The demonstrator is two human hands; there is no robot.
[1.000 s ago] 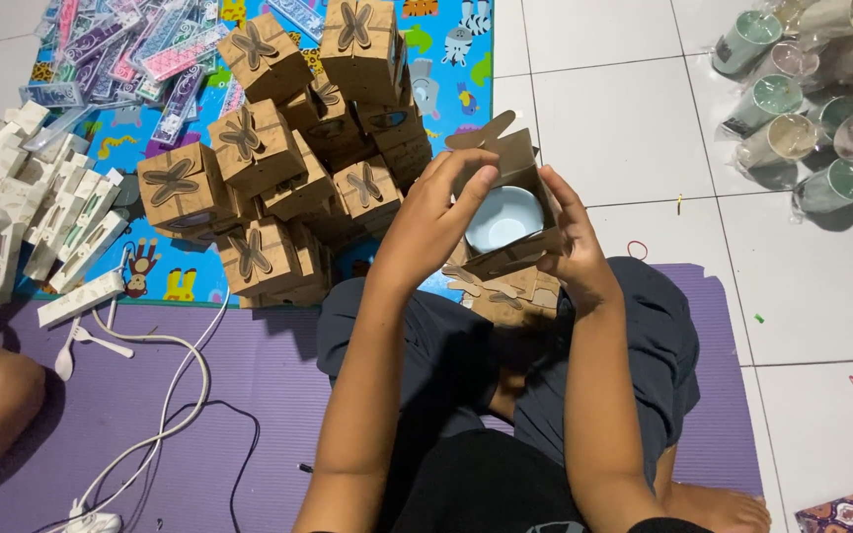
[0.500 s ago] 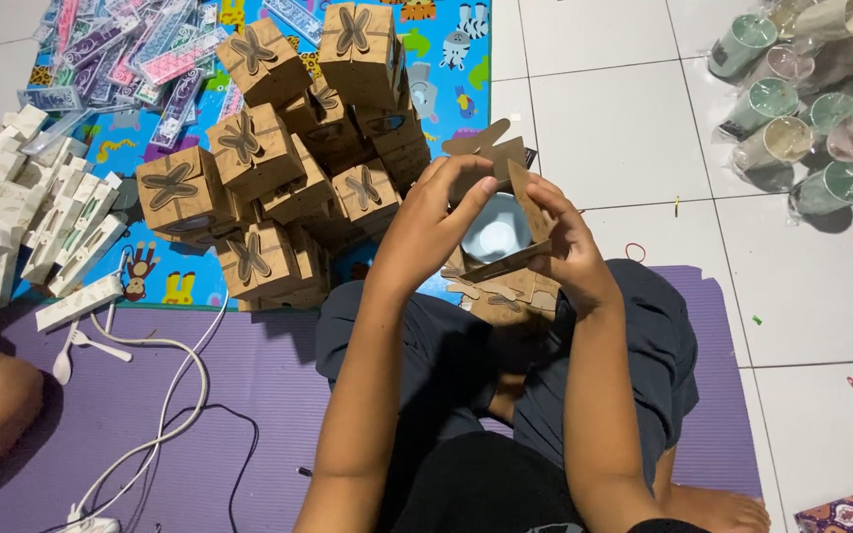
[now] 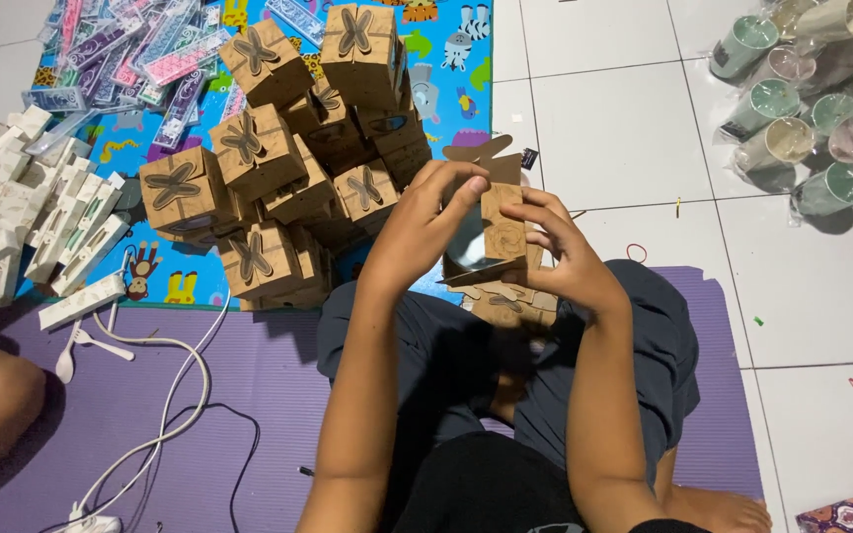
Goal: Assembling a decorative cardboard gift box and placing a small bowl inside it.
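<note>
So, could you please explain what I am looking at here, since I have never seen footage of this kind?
There is no machine: a person sits on a purple mat and wears a camera on the head, so the one picture looks down at their own two bare hands. The left hand and right hand hold a small brown cardboard box between them, with its flaps open. To the left stands a pile of finished boxes with flower-shaped tops, on a colourful play mat. Further left lie white packets; cups in clear wrap lie top right on the white tiled floor. A white cable crosses the purple mat.
</note>
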